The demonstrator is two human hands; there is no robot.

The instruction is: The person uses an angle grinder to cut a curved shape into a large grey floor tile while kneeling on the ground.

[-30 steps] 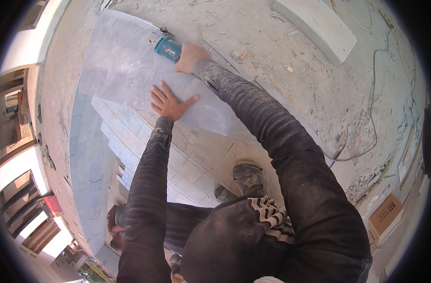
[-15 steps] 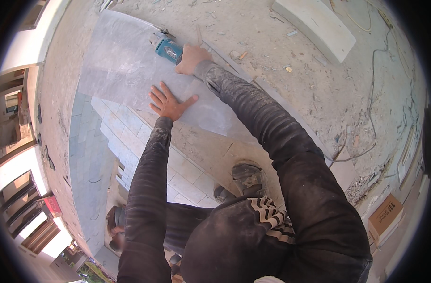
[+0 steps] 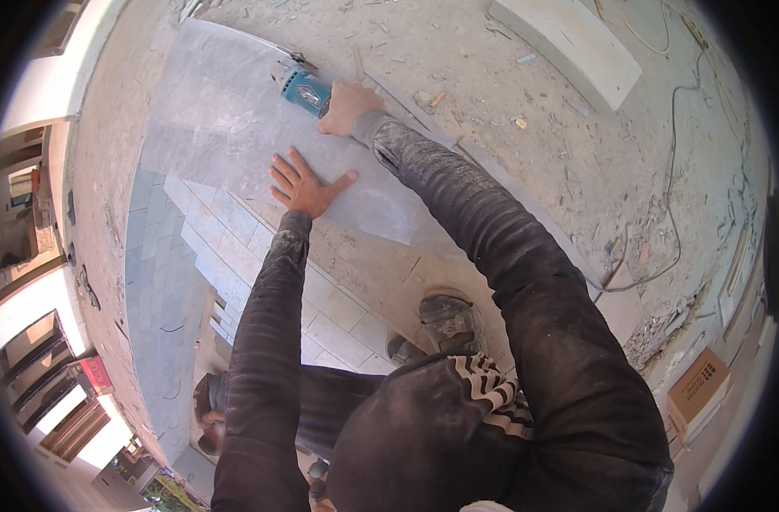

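My right hand (image 3: 348,109) grips a teal power grinder (image 3: 301,88) near the far edge of a large grey slab (image 3: 206,102), with the tool's head beside that edge. My left hand (image 3: 304,186) lies on the slab's surface, fingers spread, below and left of the tool. Under the near side of the slab show pale tiles (image 3: 279,303) and dusty concrete. My booted foot (image 3: 447,320) is just above my lap, on the concrete.
A pale concrete block (image 3: 567,47) lies at the top right. A cord (image 3: 674,213) runs over the debris-strewn ground (image 3: 594,171) on the right. A cardboard box (image 3: 697,392) sits at lower right, and openings of a building (image 3: 35,358) show at far left.
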